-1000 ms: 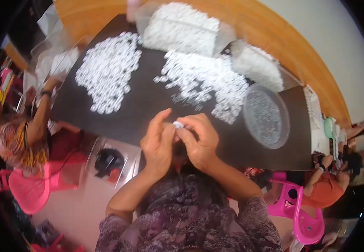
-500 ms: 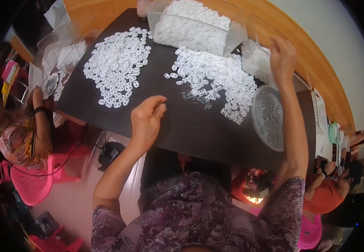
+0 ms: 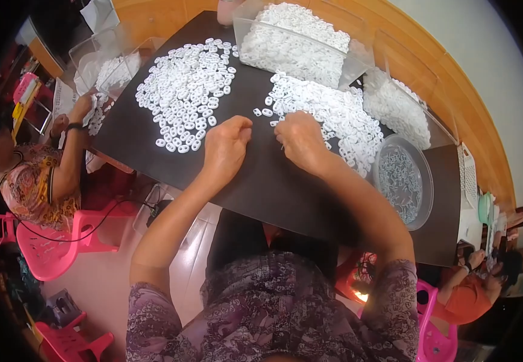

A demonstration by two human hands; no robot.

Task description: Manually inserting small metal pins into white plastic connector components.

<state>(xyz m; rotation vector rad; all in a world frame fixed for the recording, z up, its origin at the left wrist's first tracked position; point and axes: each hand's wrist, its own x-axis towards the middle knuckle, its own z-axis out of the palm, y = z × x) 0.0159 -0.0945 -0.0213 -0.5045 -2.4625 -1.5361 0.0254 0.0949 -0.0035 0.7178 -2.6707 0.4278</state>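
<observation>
My left hand [image 3: 226,145] is closed over the dark table, with its thumb and fingers pressed together; whatever they hold is hidden. Facing it, with a small gap between, my right hand [image 3: 301,140] is also closed, fingertips curled down, their contents too small to make out. To the left lies a heap of white oval two-hole plastic pieces [image 3: 183,90]. Beyond and right of my right hand spreads a pile of small white plastic plates with holes [image 3: 327,102], partly covered by that hand. A round clear tub of small metal screws or pins [image 3: 401,181] stands right of my right forearm.
A clear bin [image 3: 358,63] full of white pieces stands at the table's far side, with another heaped bin [image 3: 394,102] to its right. Co-workers sit at the left [image 3: 38,187] and right [image 3: 469,292]. A pink chair [image 3: 47,250] is at the left.
My right hand has come from above the far-right bin down and left to face my left hand. The left hand stays closed above the table. The whole view has shifted slightly.
</observation>
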